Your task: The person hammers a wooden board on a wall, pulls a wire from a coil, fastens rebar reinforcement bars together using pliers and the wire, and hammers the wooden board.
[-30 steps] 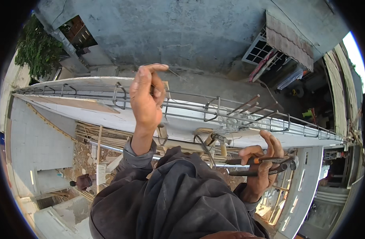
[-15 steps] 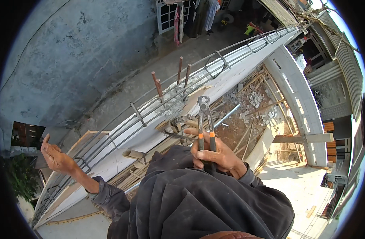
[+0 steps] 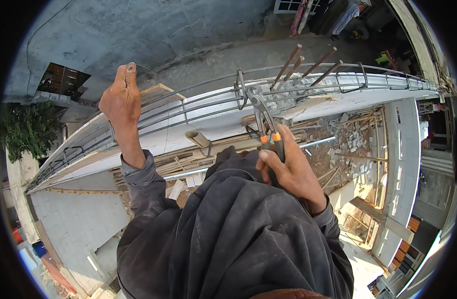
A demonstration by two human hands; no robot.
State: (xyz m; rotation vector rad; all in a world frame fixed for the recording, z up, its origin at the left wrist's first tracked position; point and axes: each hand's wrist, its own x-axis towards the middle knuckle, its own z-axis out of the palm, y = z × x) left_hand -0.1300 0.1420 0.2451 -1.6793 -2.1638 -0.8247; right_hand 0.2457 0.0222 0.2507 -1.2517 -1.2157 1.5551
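Note:
My right hand is wrapped round the handles of a pair of end-cutting pincers with black and orange grips. The pincers' head points up and overlaps a steel stirrup of the long rebar cage; I cannot tell whether they touch. Raised at the left, my left hand is closed in a pinch. A thin wire curves away from its fingertips. Under that wrist the rebar cage runs along the top of a pale wall.
Several rusty rods stick up from rough concrete beyond the cage. A short hollow tube projects on the near side. Timber strips and rubble lie far below. A blue-grey wall stands across the passage, with plants at the left.
My view has turned, and the scene has shifted. My left hand has risen and swung rightward in the picture. The pincers now tilt left, their head nearer the cage.

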